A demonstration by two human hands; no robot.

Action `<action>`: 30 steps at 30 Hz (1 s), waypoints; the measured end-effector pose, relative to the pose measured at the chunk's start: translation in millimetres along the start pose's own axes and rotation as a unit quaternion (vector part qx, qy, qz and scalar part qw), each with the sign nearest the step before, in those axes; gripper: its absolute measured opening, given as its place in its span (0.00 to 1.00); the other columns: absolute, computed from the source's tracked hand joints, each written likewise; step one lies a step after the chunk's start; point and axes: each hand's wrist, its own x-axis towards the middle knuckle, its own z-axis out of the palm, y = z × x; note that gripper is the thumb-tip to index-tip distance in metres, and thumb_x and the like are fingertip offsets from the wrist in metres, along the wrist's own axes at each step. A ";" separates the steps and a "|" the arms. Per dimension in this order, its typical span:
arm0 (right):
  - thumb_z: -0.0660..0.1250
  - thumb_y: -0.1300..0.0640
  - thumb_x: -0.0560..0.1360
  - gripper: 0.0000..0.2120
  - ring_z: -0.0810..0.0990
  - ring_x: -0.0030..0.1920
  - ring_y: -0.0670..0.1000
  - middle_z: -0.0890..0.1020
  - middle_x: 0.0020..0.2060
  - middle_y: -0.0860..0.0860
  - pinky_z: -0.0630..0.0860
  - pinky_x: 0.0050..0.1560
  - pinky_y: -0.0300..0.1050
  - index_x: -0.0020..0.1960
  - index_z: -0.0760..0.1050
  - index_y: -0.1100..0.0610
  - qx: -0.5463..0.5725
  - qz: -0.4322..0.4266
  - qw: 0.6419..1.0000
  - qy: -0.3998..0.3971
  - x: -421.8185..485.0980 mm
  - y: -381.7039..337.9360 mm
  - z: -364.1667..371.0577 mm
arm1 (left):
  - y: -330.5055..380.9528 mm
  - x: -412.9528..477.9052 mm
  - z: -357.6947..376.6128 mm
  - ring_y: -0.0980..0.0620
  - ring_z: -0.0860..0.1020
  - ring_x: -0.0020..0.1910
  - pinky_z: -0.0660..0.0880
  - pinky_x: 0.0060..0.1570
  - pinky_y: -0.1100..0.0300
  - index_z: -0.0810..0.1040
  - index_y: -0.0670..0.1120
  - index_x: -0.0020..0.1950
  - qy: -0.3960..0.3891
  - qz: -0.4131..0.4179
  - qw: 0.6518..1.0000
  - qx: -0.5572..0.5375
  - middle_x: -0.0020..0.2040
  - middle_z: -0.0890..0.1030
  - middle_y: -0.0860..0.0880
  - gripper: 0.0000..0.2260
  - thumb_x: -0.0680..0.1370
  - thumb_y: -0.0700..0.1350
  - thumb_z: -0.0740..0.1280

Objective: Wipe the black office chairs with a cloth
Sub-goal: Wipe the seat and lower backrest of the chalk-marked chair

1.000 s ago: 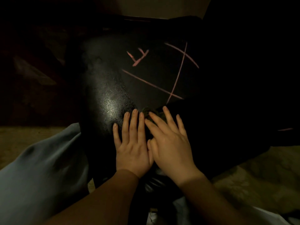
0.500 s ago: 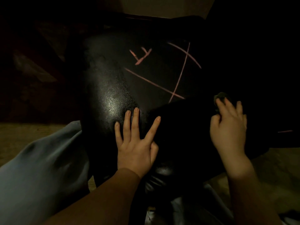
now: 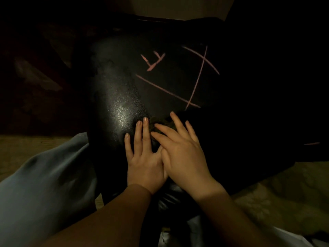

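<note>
A black office chair (image 3: 115, 90) fills the middle of the dim view, its glossy surface marked with pink chalk lines (image 3: 169, 93). My left hand (image 3: 144, 157) lies flat on the chair with straight fingers. My right hand (image 3: 181, 154) lies beside it, partly over the left thumb, and its straight fingers press a dark cloth (image 3: 160, 123) against the chair. Only a small bit of the cloth shows between the fingertips of both hands.
Grey-blue fabric (image 3: 44, 184) of my clothing lies at lower left. A tan floor (image 3: 284, 193) shows at lower right and at far left. Another pink mark (image 3: 311, 143) sits on the dark area at right. The surroundings are too dark to read.
My right hand has swept the cloth back from the chair's right side to the left, ending against my left hand. The left hand has stayed put, its fingers closer together.
</note>
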 end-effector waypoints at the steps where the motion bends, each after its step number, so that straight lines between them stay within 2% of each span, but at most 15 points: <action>1: 0.53 0.53 0.73 0.23 0.60 0.76 0.53 0.76 0.66 0.45 0.54 0.74 0.57 0.63 0.78 0.50 0.000 0.006 1.000 0.001 0.4 1.5 -0.4 | -0.3 -0.1 -0.5 0.39 0.55 0.76 0.49 0.71 0.39 0.61 0.50 0.71 -0.002 0.003 1.000 0.002 0.76 0.59 0.35 0.25 0.74 0.55 0.56; 5: 0.51 0.52 0.72 0.26 0.63 0.74 0.55 0.75 0.67 0.45 0.57 0.72 0.58 0.67 0.75 0.47 -0.027 0.076 0.996 0.024 2.0 33.6 -9.5 | 1.3 1.1 -4.1 0.39 0.53 0.77 0.48 0.72 0.38 0.62 0.58 0.74 -0.016 0.004 1.000 0.000 0.76 0.58 0.36 0.29 0.71 0.51 0.57; 10: 0.47 0.50 0.74 0.29 0.62 0.74 0.59 0.72 0.70 0.52 0.62 0.70 0.63 0.70 0.72 0.51 -0.057 0.251 0.962 0.086 -7.8 109.8 -39.2 | 2.8 1.1 -7.5 0.39 0.52 0.77 0.47 0.72 0.38 0.63 0.59 0.75 -0.022 -0.002 1.000 -0.002 0.77 0.57 0.36 0.29 0.72 0.50 0.56; 13: 0.48 0.51 0.77 0.27 0.57 0.76 0.58 0.68 0.73 0.54 0.56 0.74 0.60 0.72 0.69 0.55 -0.043 0.318 0.940 0.119 -18.3 129.0 -51.2 | 3.6 0.9 -7.1 0.39 0.53 0.77 0.48 0.72 0.38 0.64 0.58 0.75 -0.022 -0.001 1.000 -0.004 0.76 0.58 0.36 0.29 0.72 0.50 0.56; 16: 0.52 0.56 0.81 0.22 0.54 0.77 0.57 0.64 0.74 0.55 0.53 0.76 0.56 0.74 0.66 0.58 -0.040 0.328 0.935 0.127 -15.1 124.9 -47.1 | 4.0 0.7 -7.2 0.39 0.53 0.77 0.48 0.72 0.38 0.65 0.58 0.75 -0.024 -0.002 1.000 -0.005 0.76 0.57 0.36 0.29 0.72 0.50 0.56; 19: 0.54 0.60 0.80 0.21 0.58 0.76 0.58 0.69 0.72 0.57 0.56 0.75 0.54 0.71 0.70 0.60 -0.046 0.294 0.946 0.130 -7.4 110.6 -36.3 | 3.3 0.5 -7.0 0.39 0.52 0.77 0.47 0.72 0.38 0.65 0.58 0.75 -0.024 -0.004 1.000 -0.004 0.77 0.57 0.36 0.29 0.72 0.50 0.56; 22: 0.51 0.57 0.75 0.24 0.68 0.71 0.60 0.75 0.66 0.58 0.61 0.73 0.54 0.66 0.75 0.60 -0.033 0.191 0.976 0.093 1.5 79.3 -26.3 | 3.0 0.9 -6.3 0.39 0.52 0.77 0.46 0.72 0.39 0.63 0.58 0.75 -0.020 -0.005 1.000 -0.005 0.77 0.57 0.36 0.29 0.72 0.50 0.56; 26: 0.53 0.57 0.72 0.25 0.72 0.68 0.56 0.78 0.64 0.54 0.57 0.72 0.45 0.63 0.78 0.57 -0.029 0.039 0.999 0.014 6.5 20.5 -7.4 | 2.1 1.3 -3.5 0.40 0.54 0.76 0.47 0.72 0.39 0.63 0.57 0.73 -0.010 0.002 1.000 0.005 0.76 0.58 0.36 0.28 0.72 0.51 0.56; 30: 0.52 0.57 0.72 0.25 0.70 0.70 0.52 0.77 0.66 0.50 0.56 0.72 0.41 0.65 0.77 0.54 -0.009 0.032 0.999 0.005 4.6 13.9 -5.3 | 1.2 1.4 -1.9 0.40 0.54 0.76 0.46 0.72 0.39 0.64 0.56 0.72 -0.013 0.004 1.000 0.009 0.77 0.57 0.37 0.26 0.73 0.52 0.56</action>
